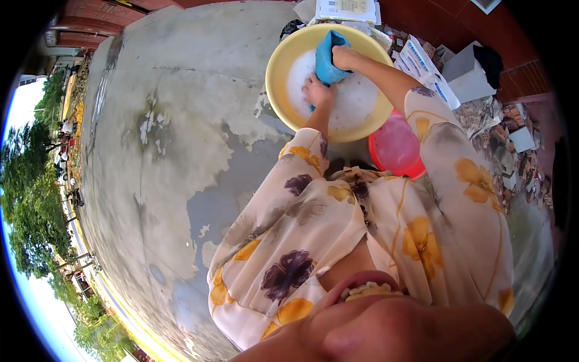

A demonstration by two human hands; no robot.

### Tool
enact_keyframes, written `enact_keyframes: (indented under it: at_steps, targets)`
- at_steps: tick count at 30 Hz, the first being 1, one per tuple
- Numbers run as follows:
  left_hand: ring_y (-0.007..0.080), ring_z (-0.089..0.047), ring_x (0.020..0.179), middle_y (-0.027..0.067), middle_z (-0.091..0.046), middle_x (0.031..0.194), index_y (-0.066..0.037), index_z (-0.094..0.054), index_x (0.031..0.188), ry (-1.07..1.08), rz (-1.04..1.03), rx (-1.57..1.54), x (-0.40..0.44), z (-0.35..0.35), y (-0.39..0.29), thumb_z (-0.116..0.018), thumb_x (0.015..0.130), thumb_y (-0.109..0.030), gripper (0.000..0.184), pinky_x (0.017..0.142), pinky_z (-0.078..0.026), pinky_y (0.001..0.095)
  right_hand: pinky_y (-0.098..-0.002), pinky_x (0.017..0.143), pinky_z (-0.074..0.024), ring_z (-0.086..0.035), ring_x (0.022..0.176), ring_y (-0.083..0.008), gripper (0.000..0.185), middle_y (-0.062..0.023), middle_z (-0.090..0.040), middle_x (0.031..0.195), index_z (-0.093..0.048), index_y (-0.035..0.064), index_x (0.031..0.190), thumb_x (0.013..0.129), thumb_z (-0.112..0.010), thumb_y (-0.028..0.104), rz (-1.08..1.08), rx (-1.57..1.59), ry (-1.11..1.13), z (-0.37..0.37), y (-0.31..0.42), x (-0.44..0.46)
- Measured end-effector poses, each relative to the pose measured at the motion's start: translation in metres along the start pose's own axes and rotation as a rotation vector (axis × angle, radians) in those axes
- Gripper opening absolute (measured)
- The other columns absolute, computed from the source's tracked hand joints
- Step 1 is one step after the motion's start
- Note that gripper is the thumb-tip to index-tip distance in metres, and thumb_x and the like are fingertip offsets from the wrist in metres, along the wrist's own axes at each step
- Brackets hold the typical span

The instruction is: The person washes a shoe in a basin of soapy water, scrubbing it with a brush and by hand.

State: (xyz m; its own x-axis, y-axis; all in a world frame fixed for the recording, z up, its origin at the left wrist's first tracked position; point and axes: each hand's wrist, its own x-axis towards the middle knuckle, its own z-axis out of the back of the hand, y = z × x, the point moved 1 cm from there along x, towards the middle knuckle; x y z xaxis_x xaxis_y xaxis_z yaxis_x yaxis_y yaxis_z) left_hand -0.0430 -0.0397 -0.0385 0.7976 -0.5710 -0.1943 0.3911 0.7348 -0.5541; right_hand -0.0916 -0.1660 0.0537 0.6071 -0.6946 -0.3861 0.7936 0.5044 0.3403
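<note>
A wide yellow basin (pixel 275 81) holds white soapy water. Over it is a wet blue cloth (pixel 330 63), bunched up. My right hand (pixel 345 57) grips the cloth's upper right part, its fingers wrapped round it. Lower down, at the foam, my left hand (pixel 317 92) touches the cloth's lower end; its fingers are bent and a bit of blue shows beneath the palm. How firmly it holds the cloth is hard to tell.
A red basin (pixel 395 145) of cloudy water stands beside the yellow one. White boxes (pixel 422 63), a grey box (pixel 467 78) and broken bricks (pixel 522 157) lie to the right. Wet concrete floor (pixel 163 120) spreads left. Trees (pixel 36 211) and a road show at the far left.
</note>
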Motion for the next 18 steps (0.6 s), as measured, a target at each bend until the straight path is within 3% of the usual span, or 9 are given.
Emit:
enact_keyframes:
  at_steps: [2, 3, 5, 7, 9, 13, 15, 18]
  targets:
    - [0.0310, -0.035, 0.125, 0.0070, -0.040, 0.135, -0.017, -0.040, 0.133, -0.006, 0.026, -0.016, -0.004, -0.004, 0.003, -0.083, 0.057, -0.033, 0.089, 0.094, -0.035, 0.0571, -0.0437, 0.081, -0.0521, -0.059, 0.106, -0.0373, 0.037, -0.0271, -0.056, 0.117, -0.055, -0.0041, 0.117, 0.081, -0.056, 0.009, 0.016, -0.056, -0.032, -0.018, -0.002, -0.012]
    - [0.0312, -0.034, 0.125, 0.0070, -0.040, 0.135, -0.017, -0.039, 0.134, 0.002, 0.020, -0.020, -0.005, -0.004, 0.003, -0.084, 0.057, -0.033, 0.091, 0.094, -0.036, 0.0568, -0.0431, 0.089, -0.0482, -0.054, 0.114, -0.0370, 0.041, -0.0261, -0.049, 0.127, -0.054, -0.0048, 0.118, 0.080, -0.060, 0.010, -0.011, 0.103, 0.103, -0.013, -0.001, -0.025]
    - [0.0314, -0.034, 0.125, 0.0069, -0.040, 0.135, -0.017, -0.038, 0.135, -0.036, 0.026, -0.042, 0.002, 0.004, -0.003, -0.084, 0.056, -0.033, 0.092, 0.094, -0.036, 0.0565, -0.0417, 0.085, -0.0497, -0.056, 0.111, -0.0366, 0.045, -0.0289, -0.050, 0.125, -0.052, -0.0060, 0.118, 0.077, -0.063, 0.009, 0.355, -0.745, 0.284, -0.077, -0.045, 0.047]
    - [0.0317, -0.035, 0.125, 0.0073, -0.041, 0.135, -0.017, -0.038, 0.135, 0.023, 0.052, -0.021, -0.004, 0.008, -0.004, -0.083, 0.058, -0.031, 0.091, 0.094, -0.037, 0.0561, -0.0419, 0.079, -0.0515, -0.060, 0.102, -0.0356, 0.041, -0.0319, -0.057, 0.109, -0.054, -0.0068, 0.114, 0.077, -0.061, 0.010, 0.247, -0.259, 0.473, -0.071, -0.038, 0.028]
    - [0.0320, -0.036, 0.124, 0.0079, -0.042, 0.134, -0.016, -0.039, 0.133, 0.019, 0.027, -0.019, -0.009, 0.014, -0.002, -0.081, 0.060, -0.030, 0.086, 0.092, -0.038, 0.0555, -0.0448, 0.078, -0.0509, -0.064, 0.092, -0.0357, 0.034, -0.0325, -0.061, 0.090, -0.057, -0.0080, 0.107, 0.078, -0.054, 0.010, -0.010, -0.155, 0.368, -0.028, -0.005, -0.018]
    - [0.0331, -0.038, 0.121, 0.0102, -0.042, 0.130, -0.013, -0.040, 0.129, -0.019, 0.100, -0.037, -0.013, 0.018, 0.000, -0.078, 0.064, -0.030, 0.078, 0.090, -0.040, 0.0545, -0.0468, 0.080, -0.0495, -0.064, 0.088, -0.0378, 0.032, -0.0301, -0.063, 0.082, -0.058, -0.0082, 0.104, 0.079, -0.049, 0.010, 0.060, -0.015, 0.188, -0.008, 0.006, -0.014]
    - [0.0339, -0.038, 0.122, 0.0112, -0.043, 0.128, -0.009, -0.038, 0.128, -0.004, 0.158, -0.046, -0.013, 0.023, -0.001, -0.076, 0.066, -0.028, 0.075, 0.089, -0.041, 0.0554, -0.0470, 0.080, -0.0497, -0.063, 0.090, -0.0400, 0.032, -0.0303, -0.063, 0.090, -0.058, -0.0082, 0.104, 0.079, -0.049, 0.011, 0.222, -0.124, -0.014, -0.019, 0.006, 0.012]
    - [0.0343, -0.037, 0.123, 0.0116, -0.042, 0.128, -0.009, -0.038, 0.129, -0.039, 0.187, -0.045, -0.006, 0.016, 0.006, -0.076, 0.065, -0.029, 0.076, 0.089, -0.041, 0.0568, -0.0469, 0.076, -0.0502, -0.063, 0.089, -0.0408, 0.034, -0.0292, -0.063, 0.090, -0.057, -0.0090, 0.105, 0.080, -0.050, 0.012, 0.229, -0.104, 0.017, -0.029, 0.006, 0.004]
